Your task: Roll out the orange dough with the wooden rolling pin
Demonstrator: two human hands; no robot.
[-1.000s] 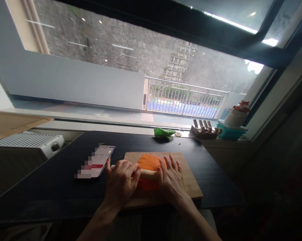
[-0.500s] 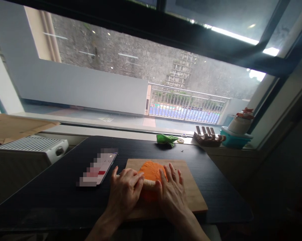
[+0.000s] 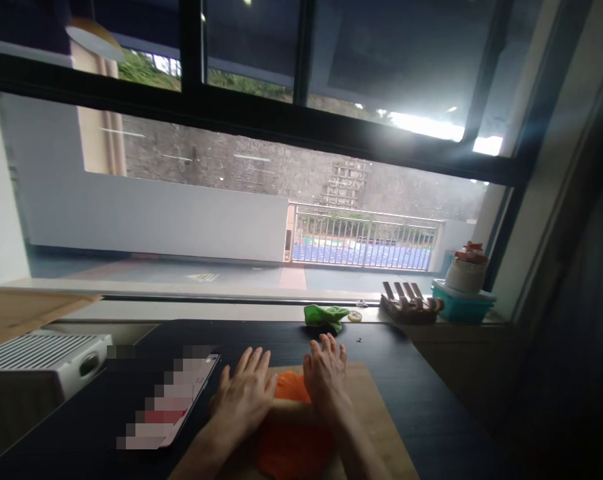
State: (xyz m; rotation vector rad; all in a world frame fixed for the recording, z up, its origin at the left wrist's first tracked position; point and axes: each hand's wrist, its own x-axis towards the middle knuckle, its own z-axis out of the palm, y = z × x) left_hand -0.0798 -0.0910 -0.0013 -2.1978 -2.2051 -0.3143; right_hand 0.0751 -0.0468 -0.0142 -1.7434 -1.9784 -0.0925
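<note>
A flattened piece of orange dough (image 3: 295, 452) lies on a wooden board (image 3: 374, 417). Across it runs a pale rolling pin (image 3: 295, 412), visible only between my hands. My left hand (image 3: 245, 390) is flat over the pin's left part, its fingers stretched out beyond the pin. Over the right part lies my right hand (image 3: 326, 373), fingers extended toward the window and slightly apart. Both hands rest on the pin without wrapping round it. The pin's ends are hidden under the hands and forearms. Dough shows both beyond the pin and on my side of it.
On the dark table (image 3: 406, 393), a phone (image 3: 181, 403), partly pixelated, lies left of the board. A green cloth (image 3: 325, 317) is at the back edge. The windowsill holds a brown rack (image 3: 411, 307) and a teal box (image 3: 461, 303). A white radiator (image 3: 46, 353) stands left.
Both hands have moved forward over the rolling pin, and their fingers have straightened out. More dough shows on my side of the pin. The camera has tilted up, showing more window.
</note>
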